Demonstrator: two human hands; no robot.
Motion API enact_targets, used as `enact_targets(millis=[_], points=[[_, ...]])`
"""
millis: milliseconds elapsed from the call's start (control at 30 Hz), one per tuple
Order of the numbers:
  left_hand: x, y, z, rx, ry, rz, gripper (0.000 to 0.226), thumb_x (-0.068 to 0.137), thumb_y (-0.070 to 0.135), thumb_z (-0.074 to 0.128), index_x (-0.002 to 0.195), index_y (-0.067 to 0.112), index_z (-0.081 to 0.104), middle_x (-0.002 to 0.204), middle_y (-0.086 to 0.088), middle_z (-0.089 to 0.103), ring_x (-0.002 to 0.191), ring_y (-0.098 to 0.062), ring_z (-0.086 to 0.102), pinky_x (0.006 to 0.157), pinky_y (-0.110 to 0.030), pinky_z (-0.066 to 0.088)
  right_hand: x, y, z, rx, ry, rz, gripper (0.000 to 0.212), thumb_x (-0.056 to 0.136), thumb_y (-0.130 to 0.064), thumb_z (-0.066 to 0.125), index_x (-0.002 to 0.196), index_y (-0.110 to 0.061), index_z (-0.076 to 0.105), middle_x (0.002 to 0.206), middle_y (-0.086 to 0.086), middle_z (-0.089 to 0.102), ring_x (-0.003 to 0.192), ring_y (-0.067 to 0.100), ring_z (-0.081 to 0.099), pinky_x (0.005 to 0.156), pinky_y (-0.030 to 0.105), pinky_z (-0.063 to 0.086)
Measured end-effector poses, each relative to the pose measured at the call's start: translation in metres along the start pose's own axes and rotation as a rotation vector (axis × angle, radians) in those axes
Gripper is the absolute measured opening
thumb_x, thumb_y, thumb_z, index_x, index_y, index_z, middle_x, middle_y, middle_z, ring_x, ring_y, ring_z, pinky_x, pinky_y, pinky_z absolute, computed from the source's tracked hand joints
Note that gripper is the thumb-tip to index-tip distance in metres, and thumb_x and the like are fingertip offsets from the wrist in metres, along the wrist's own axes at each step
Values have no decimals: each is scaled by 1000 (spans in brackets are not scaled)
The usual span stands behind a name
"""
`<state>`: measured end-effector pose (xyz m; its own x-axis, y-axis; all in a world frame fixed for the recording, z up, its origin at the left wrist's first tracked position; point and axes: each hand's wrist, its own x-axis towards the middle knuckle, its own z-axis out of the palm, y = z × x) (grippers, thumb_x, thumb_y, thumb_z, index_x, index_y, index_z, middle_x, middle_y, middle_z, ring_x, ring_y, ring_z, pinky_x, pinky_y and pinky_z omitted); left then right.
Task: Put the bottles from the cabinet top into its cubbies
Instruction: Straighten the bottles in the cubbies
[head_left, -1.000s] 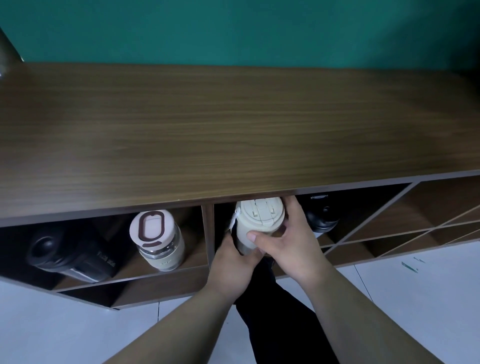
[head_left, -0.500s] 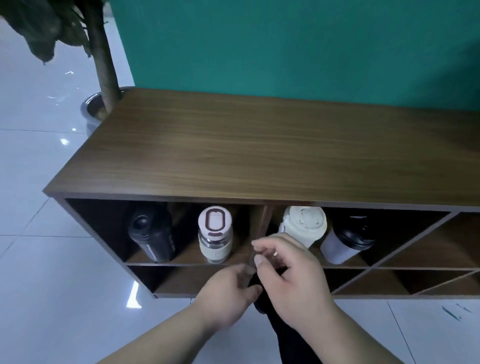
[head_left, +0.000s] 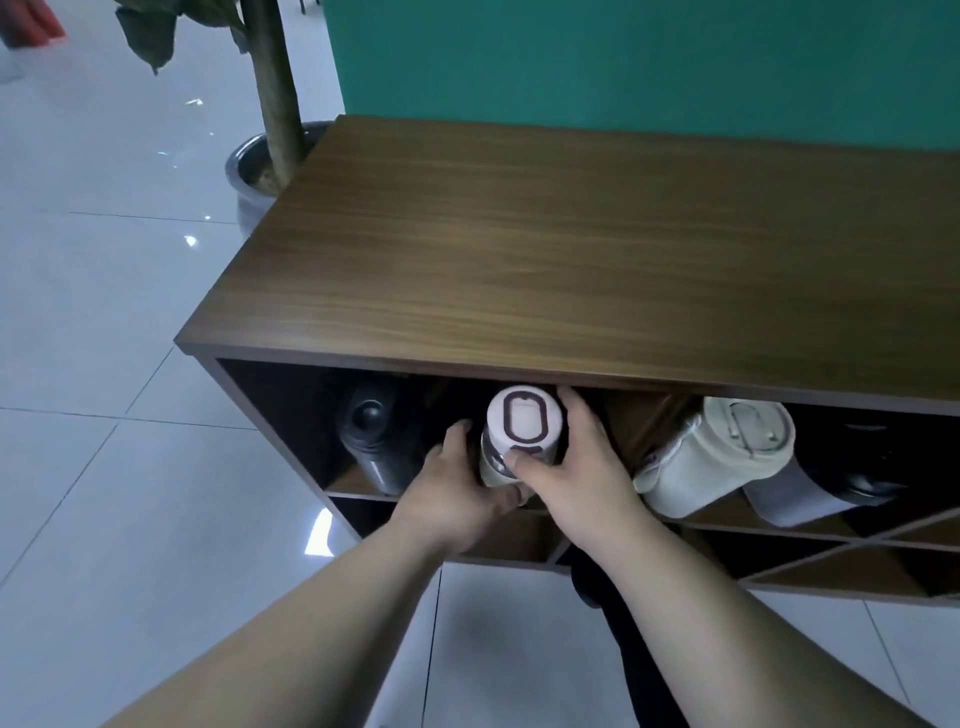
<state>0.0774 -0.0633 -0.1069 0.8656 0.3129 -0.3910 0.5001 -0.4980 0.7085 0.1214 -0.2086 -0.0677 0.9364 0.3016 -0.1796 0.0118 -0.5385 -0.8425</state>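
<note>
The wooden cabinet (head_left: 597, 249) has a bare top. In its upper left cubby a glass bottle with a white lid (head_left: 522, 423) lies with the lid toward me. My left hand (head_left: 457, 493) cups it from the left and below, and my right hand (head_left: 576, 467) grips it from the right, thumb on the lid's edge. A black bottle (head_left: 371, 436) lies left of it in the same cubby. In the cubby to the right lie a cream tumbler (head_left: 717, 457) and a grey cup with a black lid (head_left: 810, 493).
A potted plant (head_left: 270, 156) stands at the cabinet's left end, on the glossy white tile floor (head_left: 104, 364). A teal wall (head_left: 623, 62) is behind the cabinet. Lower diagonal cubbies (head_left: 831, 561) show nothing inside. My dark trouser leg (head_left: 613, 623) is below.
Both hands left the cream tumbler in the right cubby and moved left onto the white-lidded glass bottle. The view pulled back and swung left, showing the plant and floor.
</note>
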Motion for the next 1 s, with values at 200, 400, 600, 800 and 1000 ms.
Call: enact_targets(millis=[200,400,600,800,1000], points=[[4,-12,1,-73,-61,73,76,62,64,73,131,46,44,121,17,71,110,-6,69,97,-40,57,12,3,10,38,-6,19,63,61,-53,68,121,-45,54,121,-14,68,112,7,66,100,43,53],[6,-13,0,-103,-69,91,70,61,64,66,127,48,49,114,19,75,105,-4,71,97,-39,56,8,2,14,-4,21,24,69,66,-53,69,131,-46,48,126,-13,66,115,10,64,100,40,52],[5,-12,-1,-96,-63,89,70,63,65,66,128,47,51,115,20,75,106,-2,70,97,-38,56,8,2,16,2,19,40,63,67,-53,70,126,-51,46,124,-16,66,115,7,64,100,40,52],[-1,-6,7,-74,-9,75,68,62,67,59,124,43,48,112,16,74,102,-8,69,84,-32,55,12,7,12,32,-10,34,65,64,-53,68,125,-46,50,120,-14,69,112,10,66,99,44,53],[-4,-3,5,-54,-13,71,68,61,67,56,124,44,46,113,16,74,103,-10,69,85,-33,56,11,8,12,44,-17,19,62,64,-54,67,123,-50,49,119,-17,69,112,8,66,98,44,54]])
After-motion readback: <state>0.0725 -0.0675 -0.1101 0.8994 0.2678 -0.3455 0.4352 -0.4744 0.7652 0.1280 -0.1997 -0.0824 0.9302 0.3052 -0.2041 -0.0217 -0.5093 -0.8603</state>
